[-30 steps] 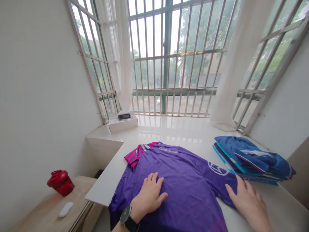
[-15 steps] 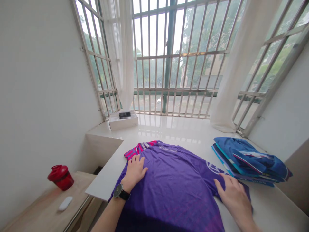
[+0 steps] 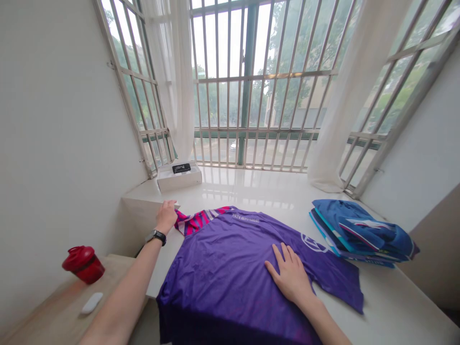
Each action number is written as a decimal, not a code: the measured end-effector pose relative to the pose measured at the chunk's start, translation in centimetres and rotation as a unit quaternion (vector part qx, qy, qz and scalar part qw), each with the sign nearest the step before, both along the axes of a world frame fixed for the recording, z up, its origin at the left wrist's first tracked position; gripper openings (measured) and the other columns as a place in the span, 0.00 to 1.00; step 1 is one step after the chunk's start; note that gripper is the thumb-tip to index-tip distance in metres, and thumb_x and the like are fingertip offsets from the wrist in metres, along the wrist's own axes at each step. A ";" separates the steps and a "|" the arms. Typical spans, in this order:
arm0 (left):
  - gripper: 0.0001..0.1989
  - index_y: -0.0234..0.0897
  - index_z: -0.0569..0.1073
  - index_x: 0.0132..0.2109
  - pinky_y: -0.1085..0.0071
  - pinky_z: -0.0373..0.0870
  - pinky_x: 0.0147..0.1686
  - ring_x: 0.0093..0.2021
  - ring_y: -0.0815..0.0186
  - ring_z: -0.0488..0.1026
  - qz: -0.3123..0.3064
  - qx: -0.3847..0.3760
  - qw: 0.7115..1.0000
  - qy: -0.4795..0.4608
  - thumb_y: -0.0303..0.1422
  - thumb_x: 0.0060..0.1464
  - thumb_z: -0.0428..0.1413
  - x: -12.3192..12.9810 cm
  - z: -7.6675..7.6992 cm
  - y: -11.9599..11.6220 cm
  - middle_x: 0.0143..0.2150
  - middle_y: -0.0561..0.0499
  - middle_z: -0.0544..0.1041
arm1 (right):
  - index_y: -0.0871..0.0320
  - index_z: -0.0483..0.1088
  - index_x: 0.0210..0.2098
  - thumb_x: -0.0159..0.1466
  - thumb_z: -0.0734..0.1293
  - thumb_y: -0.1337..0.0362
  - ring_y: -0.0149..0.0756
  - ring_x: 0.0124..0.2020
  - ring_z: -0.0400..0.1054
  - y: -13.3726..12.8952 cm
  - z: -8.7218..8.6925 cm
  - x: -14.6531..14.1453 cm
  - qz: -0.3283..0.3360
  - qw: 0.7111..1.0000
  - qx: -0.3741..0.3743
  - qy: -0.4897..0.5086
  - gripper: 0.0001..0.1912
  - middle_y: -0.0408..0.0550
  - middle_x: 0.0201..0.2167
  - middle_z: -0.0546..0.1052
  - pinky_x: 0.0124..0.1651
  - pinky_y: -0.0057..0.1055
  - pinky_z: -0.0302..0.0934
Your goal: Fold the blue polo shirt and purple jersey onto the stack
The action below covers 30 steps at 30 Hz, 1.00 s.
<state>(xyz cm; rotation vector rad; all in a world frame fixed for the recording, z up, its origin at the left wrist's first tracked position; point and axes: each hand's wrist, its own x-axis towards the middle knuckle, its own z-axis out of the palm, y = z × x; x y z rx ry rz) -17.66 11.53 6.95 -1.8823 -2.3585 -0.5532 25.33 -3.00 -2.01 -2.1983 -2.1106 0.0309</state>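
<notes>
A purple jersey [image 3: 230, 273] with a white round logo and printed lettering lies spread on a white stone sill [image 3: 251, 189]. At its far left, a pink-striped end [image 3: 194, 223] reaches towards the sill's edge. My left hand [image 3: 166, 216] is curled over the tip of that striped end, seemingly gripping it. A black watch [image 3: 156, 236] sits on that wrist. My right hand [image 3: 289, 275] presses flat on the jersey with its fingers spread, near the right sleeve [image 3: 339, 282]. A stack of folded blue garments [image 3: 359, 235] lies just beyond that sleeve.
A white box [image 3: 178, 178] with a black item on top stands at the back of the sill, before barred windows and sheer curtains. Lower left, a red bottle [image 3: 83, 264] and a white oval object [image 3: 91, 303] stand on a wooden side table [image 3: 53, 306].
My left hand has moved off the jersey's body to the striped end, which now stretches further left. My right hand has slid left across the jersey, uncovering the right sleeve.
</notes>
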 end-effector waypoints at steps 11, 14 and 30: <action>0.28 0.38 0.59 0.68 0.51 0.52 0.65 0.69 0.51 0.54 -0.294 -0.113 0.948 0.041 0.43 0.64 0.46 10.6 -6.2 -1.3 0.69 0.39 0.59 | 0.57 0.56 0.69 0.65 0.54 0.40 0.61 0.70 0.46 -0.9 0.0 -0.1 -0.022 0.999 -0.001 -0.028 0.40 0.60 0.70 0.55 0.67 0.53 0.43; 0.38 0.42 0.53 0.70 0.41 0.43 0.65 0.72 0.44 0.44 -0.299 -0.219 0.927 0.049 0.53 0.59 0.48 10.6 -5.8 -1.1 0.73 0.40 0.49 | 0.59 0.60 0.67 0.61 0.58 0.37 0.66 0.67 0.50 -1.1 0.7 0.8 -0.036 0.999 -0.021 -0.029 0.43 0.63 0.67 0.60 0.65 0.56 0.45; 0.46 0.41 0.51 0.72 0.44 0.35 0.67 0.73 0.46 0.39 -0.336 -0.182 0.923 0.042 0.65 0.56 0.39 17.1 -7.6 3.9 0.74 0.42 0.45 | 0.61 0.49 0.71 0.69 0.51 0.46 0.54 0.71 0.41 13.7 -1.1 2.5 -0.029 1.000 -0.012 0.001 0.38 0.61 0.71 0.50 0.68 0.49 0.35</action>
